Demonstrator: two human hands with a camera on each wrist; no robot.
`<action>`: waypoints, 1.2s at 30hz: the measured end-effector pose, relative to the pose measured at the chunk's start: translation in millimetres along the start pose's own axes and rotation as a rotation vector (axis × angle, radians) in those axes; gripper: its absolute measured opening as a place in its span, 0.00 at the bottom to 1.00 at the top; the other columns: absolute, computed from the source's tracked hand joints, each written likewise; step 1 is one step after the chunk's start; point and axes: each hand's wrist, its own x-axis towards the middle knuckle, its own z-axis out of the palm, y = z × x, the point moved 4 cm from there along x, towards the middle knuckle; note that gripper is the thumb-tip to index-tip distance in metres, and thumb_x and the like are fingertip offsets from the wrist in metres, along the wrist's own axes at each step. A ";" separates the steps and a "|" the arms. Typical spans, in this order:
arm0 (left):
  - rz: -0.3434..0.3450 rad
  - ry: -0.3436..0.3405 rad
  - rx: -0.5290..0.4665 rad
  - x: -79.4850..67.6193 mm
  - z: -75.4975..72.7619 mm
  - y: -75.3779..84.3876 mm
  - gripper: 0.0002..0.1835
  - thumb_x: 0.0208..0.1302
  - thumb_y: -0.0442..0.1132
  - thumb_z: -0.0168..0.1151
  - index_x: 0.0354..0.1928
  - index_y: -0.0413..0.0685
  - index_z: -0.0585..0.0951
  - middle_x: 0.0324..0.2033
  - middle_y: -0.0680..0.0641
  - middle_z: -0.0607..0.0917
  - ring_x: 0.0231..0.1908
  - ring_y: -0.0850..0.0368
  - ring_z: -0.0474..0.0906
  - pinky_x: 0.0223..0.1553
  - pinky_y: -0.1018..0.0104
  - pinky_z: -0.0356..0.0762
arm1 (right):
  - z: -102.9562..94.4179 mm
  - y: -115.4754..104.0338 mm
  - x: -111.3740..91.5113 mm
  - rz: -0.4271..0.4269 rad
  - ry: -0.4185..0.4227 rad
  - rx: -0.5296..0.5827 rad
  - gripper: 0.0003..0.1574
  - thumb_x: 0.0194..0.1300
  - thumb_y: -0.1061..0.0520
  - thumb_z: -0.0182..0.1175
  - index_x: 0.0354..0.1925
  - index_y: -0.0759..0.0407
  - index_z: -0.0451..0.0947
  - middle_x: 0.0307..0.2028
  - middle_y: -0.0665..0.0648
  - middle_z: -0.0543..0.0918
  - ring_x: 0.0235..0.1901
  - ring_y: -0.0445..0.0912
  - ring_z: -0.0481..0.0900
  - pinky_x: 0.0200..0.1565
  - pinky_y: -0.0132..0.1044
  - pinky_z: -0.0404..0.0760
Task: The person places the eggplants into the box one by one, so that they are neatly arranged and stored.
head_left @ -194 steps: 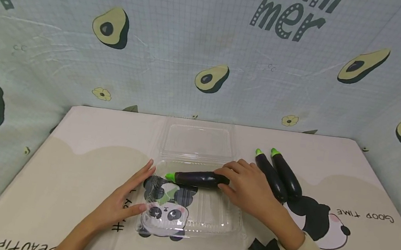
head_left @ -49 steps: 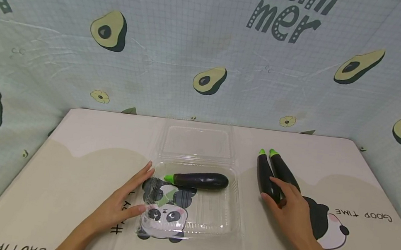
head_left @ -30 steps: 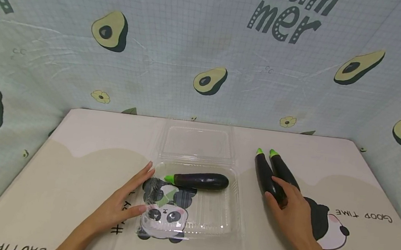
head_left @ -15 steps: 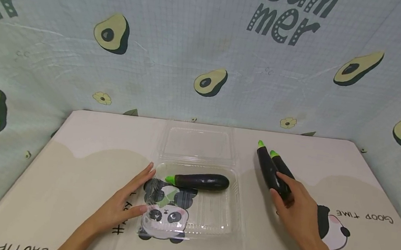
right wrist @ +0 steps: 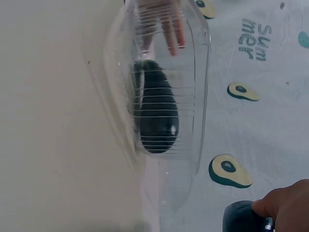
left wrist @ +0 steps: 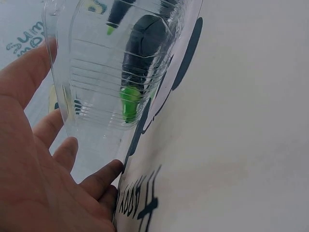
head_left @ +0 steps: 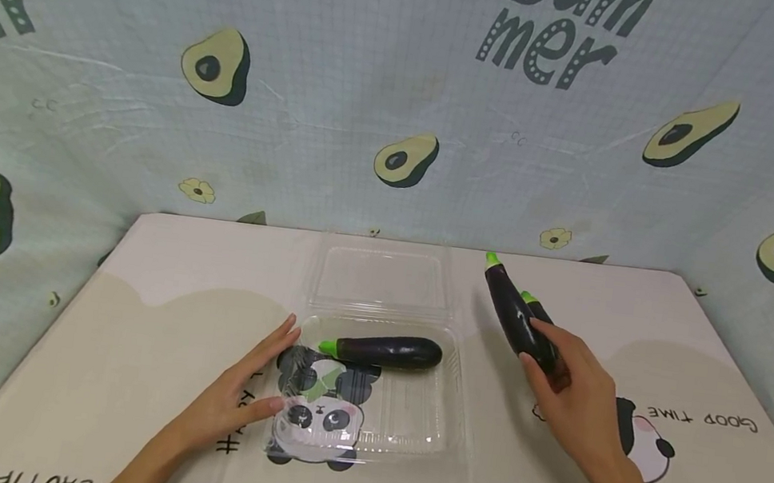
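An eggplant (head_left: 516,314) with a bright green tip is gripped at its thick end by my right hand (head_left: 577,402), raised off the table and tilted. Just behind it, partly hidden by the hand, another eggplant (head_left: 538,308) lies on the table. A third eggplant (head_left: 388,350) rests crosswise inside a clear plastic container (head_left: 407,429), green tip to the left. My left hand (head_left: 231,387) has its fingers spread and touches the container's left rim. In the right wrist view, only the end of the held eggplant (right wrist: 244,217) shows beside the thumb.
The container's clear lid (head_left: 382,277) lies folded back behind it. A printed cloth (head_left: 146,373) with pandas and lettering covers the table. A pale curtain (head_left: 317,104) with avocado prints stands behind and at the sides.
My right hand earlier set the first eggplant down in the container and let go. It then took hold of the left one of the other two and lifted it. The left hand stayed put.
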 end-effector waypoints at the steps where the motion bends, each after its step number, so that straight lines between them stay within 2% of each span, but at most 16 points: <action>1: -0.001 0.000 0.002 0.1 0.2 0.1 0.42 0.59 0.36 0.64 0.74 0.50 0.57 0.74 0.48 0.49 0.73 0.50 0.44 0.66 0.67 0.44 | -0.3 -1.8 1.5 -0.006 0.001 0.004 0.37 0.51 0.67 0.70 0.61 0.55 0.74 0.40 0.54 0.78 0.22 0.37 0.68 0.23 0.23 0.69; 4: -0.014 0.002 0.005 0.5 0.3 0.9 0.42 0.59 0.35 0.64 0.74 0.50 0.57 0.74 0.49 0.48 0.72 0.46 0.43 0.66 0.58 0.45 | -0.5 -10.0 6.2 -0.033 -0.003 0.027 0.37 0.51 0.67 0.70 0.60 0.55 0.74 0.37 0.52 0.77 0.21 0.37 0.68 0.22 0.23 0.68; 6: -0.020 0.003 0.007 0.6 0.2 1.1 0.42 0.59 0.34 0.64 0.74 0.50 0.57 0.74 0.50 0.48 0.72 0.44 0.44 0.66 0.57 0.45 | 0.0 -16.4 9.1 -0.054 -0.006 0.045 0.36 0.51 0.67 0.70 0.59 0.56 0.74 0.35 0.51 0.76 0.21 0.37 0.67 0.22 0.23 0.68; 12: -0.004 0.002 -0.001 0.3 0.1 0.3 0.42 0.58 0.34 0.64 0.74 0.50 0.57 0.74 0.49 0.48 0.72 0.46 0.44 0.65 0.73 0.43 | 5.7 -31.0 14.9 -0.075 -0.026 0.059 0.36 0.51 0.66 0.69 0.59 0.56 0.74 0.33 0.50 0.76 0.20 0.38 0.69 0.23 0.24 0.69; 17: 0.002 0.001 -0.009 -0.1 -0.1 0.7 0.43 0.57 0.34 0.65 0.74 0.51 0.57 0.74 0.49 0.48 0.73 0.53 0.43 0.64 0.75 0.43 | 9.4 -38.2 19.3 -0.089 -0.045 0.086 0.35 0.53 0.66 0.69 0.60 0.56 0.74 0.42 0.52 0.79 0.22 0.37 0.72 0.23 0.24 0.72; 22: 0.007 0.003 -0.005 0.3 -0.6 2.3 0.43 0.58 0.34 0.65 0.74 0.51 0.57 0.74 0.49 0.48 0.73 0.50 0.44 0.64 0.75 0.43 | 11.9 -45.2 23.9 -0.135 -0.064 0.119 0.33 0.55 0.64 0.67 0.60 0.57 0.74 0.51 0.54 0.78 0.23 0.37 0.73 0.23 0.25 0.72; 24: 0.015 0.005 -0.006 0.6 -0.7 2.7 0.43 0.58 0.34 0.65 0.74 0.51 0.57 0.74 0.48 0.49 0.72 0.48 0.44 0.64 0.76 0.43 | 12.9 -47.5 25.5 -0.153 -0.069 0.128 0.32 0.56 0.63 0.66 0.60 0.56 0.74 0.53 0.54 0.78 0.24 0.36 0.73 0.22 0.25 0.72; 30: 0.025 0.007 -0.007 0.4 -0.6 2.7 0.43 0.57 0.33 0.64 0.74 0.51 0.57 0.74 0.47 0.49 0.72 0.50 0.44 0.64 0.75 0.43 | 17.4 -54.7 28.4 -0.191 -0.083 0.162 0.31 0.57 0.63 0.66 0.60 0.57 0.74 0.54 0.55 0.78 0.25 0.36 0.73 0.22 0.24 0.72; 36: 0.008 0.005 -0.009 0.8 -0.3 2.1 0.42 0.58 0.34 0.64 0.74 0.51 0.57 0.74 0.48 0.49 0.72 0.44 0.44 0.64 0.75 0.42 | 23.2 -57.8 27.2 -0.174 -0.117 0.184 0.33 0.55 0.64 0.67 0.60 0.56 0.73 0.55 0.55 0.77 0.26 0.36 0.73 0.22 0.25 0.72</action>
